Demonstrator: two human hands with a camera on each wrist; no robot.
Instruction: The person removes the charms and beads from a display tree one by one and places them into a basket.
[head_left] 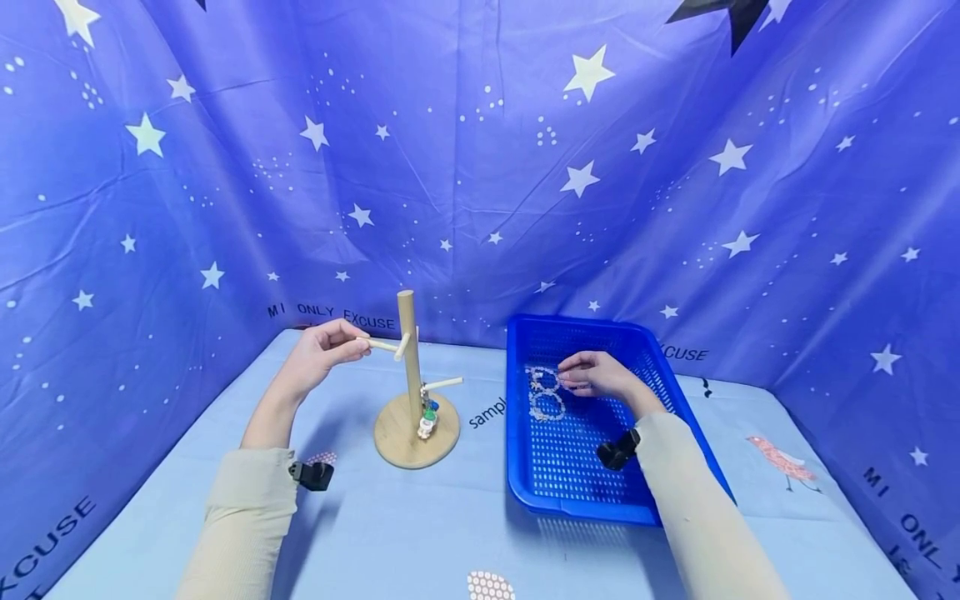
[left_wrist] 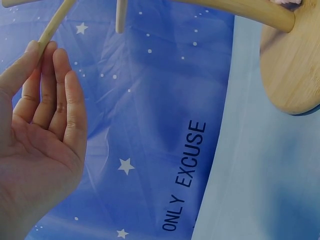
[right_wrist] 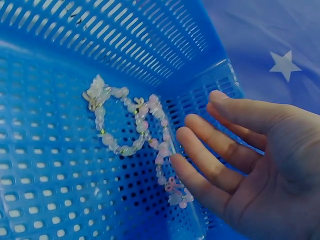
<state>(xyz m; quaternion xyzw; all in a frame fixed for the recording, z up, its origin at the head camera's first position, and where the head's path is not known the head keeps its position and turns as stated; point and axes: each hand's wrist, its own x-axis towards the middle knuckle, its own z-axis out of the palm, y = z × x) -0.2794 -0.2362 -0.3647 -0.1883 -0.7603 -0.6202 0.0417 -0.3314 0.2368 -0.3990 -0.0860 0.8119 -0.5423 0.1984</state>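
Note:
A wooden stand has an upright post (head_left: 411, 358), a round base (head_left: 397, 442) and several side pegs. My left hand (head_left: 322, 354) pinches the end of one thin peg (left_wrist: 54, 25) between thumb and index finger. From a lower peg (head_left: 444, 384) hangs a keychain with a small white, green and blue figure (head_left: 428, 421). Inside the blue basket my right hand (head_left: 597, 377) hovers with its fingers apart and nothing in them. Beside its fingertips lie two beaded bracelets, one pale and round (right_wrist: 125, 150), the other pinkish (right_wrist: 164, 145) and against the basket wall.
The blue perforated basket (head_left: 517, 492) stands on the light blue printed tablecloth (head_left: 420, 533), to the right of the stand. A purple-blue curtain with stars (head_left: 450, 167) closes off the back and sides.

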